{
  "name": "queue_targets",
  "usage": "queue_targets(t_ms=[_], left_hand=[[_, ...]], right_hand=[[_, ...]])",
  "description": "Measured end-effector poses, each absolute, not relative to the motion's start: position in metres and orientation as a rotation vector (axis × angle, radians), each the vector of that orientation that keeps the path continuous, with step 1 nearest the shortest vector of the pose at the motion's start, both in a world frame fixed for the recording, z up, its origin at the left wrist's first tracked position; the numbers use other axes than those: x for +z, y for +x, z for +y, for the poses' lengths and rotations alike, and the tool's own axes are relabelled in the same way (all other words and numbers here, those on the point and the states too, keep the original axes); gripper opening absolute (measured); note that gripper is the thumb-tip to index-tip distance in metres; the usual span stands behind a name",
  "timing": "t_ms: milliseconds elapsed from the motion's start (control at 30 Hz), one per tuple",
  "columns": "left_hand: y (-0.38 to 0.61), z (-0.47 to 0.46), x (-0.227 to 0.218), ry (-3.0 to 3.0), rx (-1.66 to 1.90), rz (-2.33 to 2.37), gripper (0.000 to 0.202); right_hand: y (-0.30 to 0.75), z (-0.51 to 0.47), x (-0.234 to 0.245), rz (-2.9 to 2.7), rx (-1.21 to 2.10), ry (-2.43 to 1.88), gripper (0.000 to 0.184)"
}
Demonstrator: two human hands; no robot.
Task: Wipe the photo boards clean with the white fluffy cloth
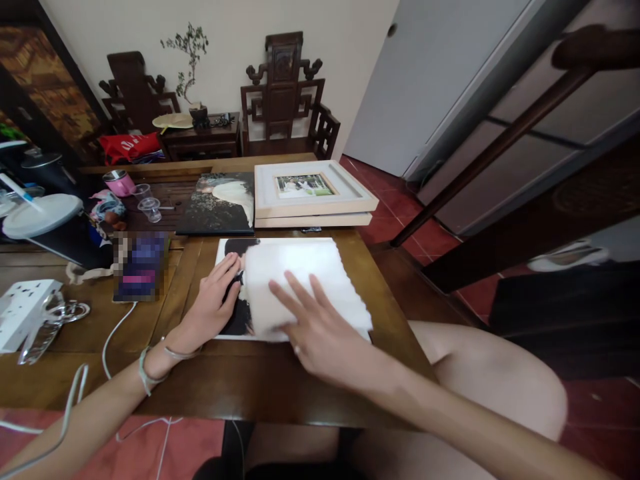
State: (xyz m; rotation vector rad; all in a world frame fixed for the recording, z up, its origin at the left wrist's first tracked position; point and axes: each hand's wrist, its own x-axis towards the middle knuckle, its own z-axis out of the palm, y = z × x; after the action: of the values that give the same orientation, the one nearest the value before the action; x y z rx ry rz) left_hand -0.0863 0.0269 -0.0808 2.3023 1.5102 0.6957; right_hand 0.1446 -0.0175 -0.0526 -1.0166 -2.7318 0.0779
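A photo panel (236,321) with a white border and dark figures lies flat near the table's front edge. Over its right part is spread a thin white cloth (320,260) with a wavy right edge; what lies beneath it is hidden. My left hand (216,293) rests on the left side of the panel, its fingers stretched out beside the cloth's left edge. On top of the cloth lies my right hand (320,327), palm down with fingers spread, slightly blurred. Neither hand is gripping anything.
Behind the panel lie a dark photo panel (210,203) and stacked framed pictures (357,193). To the left are a lidded cup (60,233), a pixelated device (143,267) on a white cable, a power strip (27,307), a clear hair claw (45,327) and a pink mug (120,183).
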Motion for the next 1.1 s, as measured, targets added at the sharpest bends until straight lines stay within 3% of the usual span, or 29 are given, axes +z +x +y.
queue_targets(t_ms=[67, 200, 333, 533, 633, 767, 900, 1100], left_hand=[[-0.086, 0.027, -0.08, 2.305, 0.697, 1.506, 0.047], [-0.085, 0.026, -0.078, 2.285, 0.658, 1.537, 0.048], [-0.085, 0.027, -0.08, 2.291, 0.669, 1.522, 0.048], [-0.084, 0.026, -0.077, 2.253, 0.778, 1.465, 0.05], [-0.085, 0.025, -0.069, 2.133, 1.047, 1.404, 0.048], [-0.086, 0.022, -0.061, 1.969, 1.29, 1.424, 0.046], [-0.084, 0.021, -0.064, 2.075, 1.192, 1.433, 0.046], [-0.08, 0.024, -0.073, 2.327, 0.909, 1.394, 0.042]], right_hand=[[0.148, -0.047, -0.057, -2.697, 0.043, -0.927, 0.017], [0.156, -0.066, -0.055, -2.672, 0.134, -0.874, 0.012], [0.164, -0.031, -0.047, -2.689, 0.249, -1.086, 0.032], [0.137, 0.028, -0.039, -2.688, 0.113, -1.425, 0.038], [0.113, 0.026, -0.037, -2.822, 0.175, -1.292, 0.042], [0.109, -0.005, -0.038, -2.94, 0.278, -0.819, 0.026], [0.14, -0.037, -0.038, -2.842, 0.471, -0.645, 0.018], [0.184, -0.022, -0.036, -2.661, 0.477, -1.085, 0.039]])
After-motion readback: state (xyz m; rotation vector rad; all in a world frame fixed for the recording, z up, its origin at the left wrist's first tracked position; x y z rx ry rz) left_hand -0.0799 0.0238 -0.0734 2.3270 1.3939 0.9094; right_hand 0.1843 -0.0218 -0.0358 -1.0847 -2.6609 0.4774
